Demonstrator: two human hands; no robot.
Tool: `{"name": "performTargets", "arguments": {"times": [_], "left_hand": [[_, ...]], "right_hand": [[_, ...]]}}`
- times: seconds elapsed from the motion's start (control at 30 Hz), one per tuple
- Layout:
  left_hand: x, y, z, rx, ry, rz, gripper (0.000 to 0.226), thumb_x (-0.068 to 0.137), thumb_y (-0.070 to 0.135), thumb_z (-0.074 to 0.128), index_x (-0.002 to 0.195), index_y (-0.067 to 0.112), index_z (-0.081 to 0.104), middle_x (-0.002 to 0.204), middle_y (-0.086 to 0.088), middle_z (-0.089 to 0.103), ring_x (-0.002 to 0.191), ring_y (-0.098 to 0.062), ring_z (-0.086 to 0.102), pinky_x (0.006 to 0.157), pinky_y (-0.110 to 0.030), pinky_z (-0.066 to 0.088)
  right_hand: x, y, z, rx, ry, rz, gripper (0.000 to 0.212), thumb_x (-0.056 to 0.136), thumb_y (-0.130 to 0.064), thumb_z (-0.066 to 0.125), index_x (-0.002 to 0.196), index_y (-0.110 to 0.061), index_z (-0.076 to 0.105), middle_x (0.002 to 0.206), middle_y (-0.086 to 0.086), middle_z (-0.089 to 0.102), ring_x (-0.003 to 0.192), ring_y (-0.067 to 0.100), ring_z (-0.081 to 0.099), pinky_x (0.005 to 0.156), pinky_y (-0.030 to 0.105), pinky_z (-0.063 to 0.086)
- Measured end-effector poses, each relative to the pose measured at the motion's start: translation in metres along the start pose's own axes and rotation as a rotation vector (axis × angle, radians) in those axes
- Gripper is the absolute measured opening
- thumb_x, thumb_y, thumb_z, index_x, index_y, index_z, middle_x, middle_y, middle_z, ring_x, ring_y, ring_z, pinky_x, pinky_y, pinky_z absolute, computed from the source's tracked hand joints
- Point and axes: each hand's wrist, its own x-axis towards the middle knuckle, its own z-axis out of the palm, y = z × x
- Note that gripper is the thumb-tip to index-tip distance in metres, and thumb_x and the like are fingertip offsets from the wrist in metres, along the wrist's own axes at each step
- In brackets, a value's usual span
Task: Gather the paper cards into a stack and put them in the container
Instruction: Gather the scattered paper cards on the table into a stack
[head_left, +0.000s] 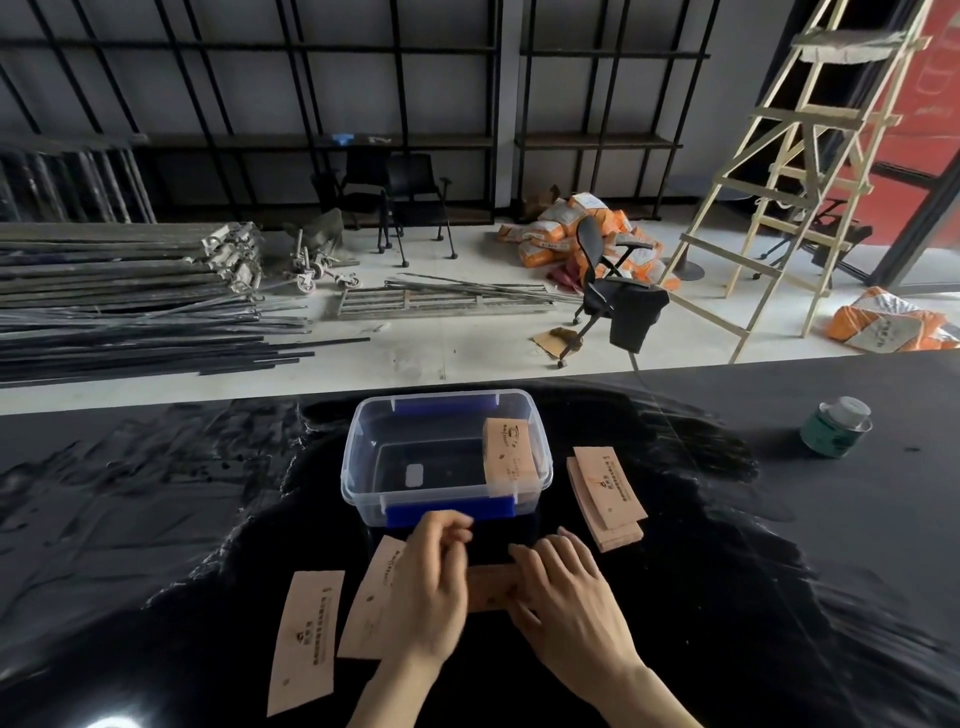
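A tan paper card (488, 590) lies flat on the glossy black worktop (779, 597) between both hands, just before the clear plastic container (363, 467). Left hand (431, 587) fingers curl loosely; right hand (566, 597) fingers, spread, seemingly press its edge.

Dim indoor light falls mostly on the pale floor (415, 348), while the black plastic-covered table (156, 519) shows streaky glare. The left hand (431, 587) is motion-blurred. Wide-angle distortion bows the wooden ladder (779, 171) and shelving (260, 104) near the edges.
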Motion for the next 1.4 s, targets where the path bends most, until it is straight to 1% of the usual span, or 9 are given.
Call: {"name": "performTargets", "arguments": {"times": [0.2, 0.43, 0.6, 0.73, 0.87, 0.97, 1.07, 1.2, 1.4], "left_hand": [[-0.004, -0.024, -0.046, 0.861, -0.037, -0.226, 0.056, 0.09, 0.049, 0.058, 0.142, 0.033, 0.045, 0.136, 0.007, 0.06, 0.129, -0.017, 0.052, 0.107, -0.034, 0.04], [0.007, -0.017, -0.047, 0.479, -0.069, -0.092, 0.059, 0.079, 0.006, 0.078, 0.118, 0.042, 0.053, 0.11, 0.016, 0.062, 0.098, -0.006, 0.067, 0.081, -0.028, 0.059], [0.015, 0.005, -0.035, 0.306, -0.129, 0.066, 0.035, 0.091, 0.008, 0.069, 0.103, 0.04, 0.063, 0.096, 0.027, 0.073, 0.093, 0.009, 0.069, 0.084, -0.016, 0.058], [0.009, 0.018, -0.009, 0.196, -0.276, 0.055, 0.034, 0.096, 0.005, 0.059, 0.106, 0.038, 0.058, 0.099, 0.021, 0.075, 0.094, 0.007, 0.071, 0.089, -0.019, 0.06], [-0.001, 0.024, 0.008, 0.021, -0.212, 0.01, 0.027, 0.1, 0.003, 0.054, 0.104, 0.03, 0.049, 0.098, 0.011, 0.07, 0.092, 0.0, 0.071, 0.082, -0.017, 0.061], [-0.003, 0.008, -0.003, 0.102, 0.107, 0.059, 0.03, 0.091, 0.002, 0.066, 0.101, 0.028, 0.052, 0.097, 0.011, 0.062, 0.092, -0.004, 0.064, 0.08, -0.012, 0.05], [-0.003, -0.023, -0.031, 0.43, 0.317, -0.122, 0.035, 0.084, 0.015, 0.076, 0.114, 0.019, 0.059, 0.112, -0.003, 0.065, 0.107, -0.023, 0.061, 0.09, -0.034, 0.049], [-0.016, -0.049, -0.056, 0.738, 0.214, -0.466, 0.065, 0.085, 0.042, 0.07, 0.143, 0.023, 0.046, 0.146, -0.007, 0.05, 0.14, -0.031, 0.038, 0.112, -0.05, 0.038], [-0.01, -0.046, -0.064, 0.519, 0.117, -0.371, 0.077, 0.078, 0.018, 0.081, 0.142, 0.033, 0.042, 0.126, 0.002, 0.061, 0.123, -0.022, 0.053, 0.105, -0.046, 0.047]], "right_hand": [[0.0, -0.003, -0.003, 0.037, 0.035, 0.014, 0.036, 0.09, -0.049, 0.06, 0.113, -0.021, 0.06, 0.099, -0.005, 0.064, 0.088, 0.018, 0.06, 0.081, 0.034, 0.057], [0.0, -0.003, -0.002, 0.068, 0.047, 0.011, 0.034, 0.09, -0.048, 0.066, 0.111, -0.021, 0.061, 0.102, -0.004, 0.063, 0.093, 0.019, 0.06, 0.083, 0.036, 0.057], [-0.003, -0.006, 0.002, 0.097, 0.088, 0.042, 0.055, 0.084, -0.045, 0.072, 0.129, -0.018, 0.056, 0.127, 0.001, 0.066, 0.118, 0.02, 0.059, 0.098, 0.04, 0.058], [-0.001, -0.009, 0.008, 0.062, 0.098, 0.037, 0.088, 0.086, -0.047, 0.07, 0.159, -0.013, 0.031, 0.158, 0.009, 0.047, 0.147, 0.027, 0.041, 0.122, 0.047, 0.03], [0.005, -0.014, 0.008, -0.022, 0.09, -0.03, 0.08, 0.093, -0.052, 0.06, 0.157, -0.012, 0.034, 0.141, 0.003, 0.065, 0.138, 0.028, 0.053, 0.119, 0.052, 0.018], [0.007, -0.013, 0.006, -0.041, 0.036, -0.071, 0.071, 0.09, -0.051, 0.059, 0.147, -0.011, 0.044, 0.124, 0.004, 0.071, 0.123, 0.027, 0.064, 0.117, 0.043, 0.032], [0.007, -0.015, 0.003, 0.007, 0.025, -0.036, 0.056, 0.09, -0.05, 0.061, 0.133, -0.014, 0.059, 0.112, 0.001, 0.07, 0.107, 0.024, 0.065, 0.101, 0.042, 0.054], [0.009, -0.019, 0.003, 0.002, 0.013, -0.022, 0.053, 0.087, -0.049, 0.063, 0.128, -0.015, 0.062, 0.111, 0.001, 0.068, 0.105, 0.024, 0.064, 0.097, 0.041, 0.055], [0.01, -0.025, 0.004, -0.003, 0.046, -0.038, 0.05, 0.087, -0.047, 0.065, 0.124, -0.014, 0.064, 0.111, 0.002, 0.069, 0.104, 0.024, 0.065, 0.096, 0.041, 0.056]]}}
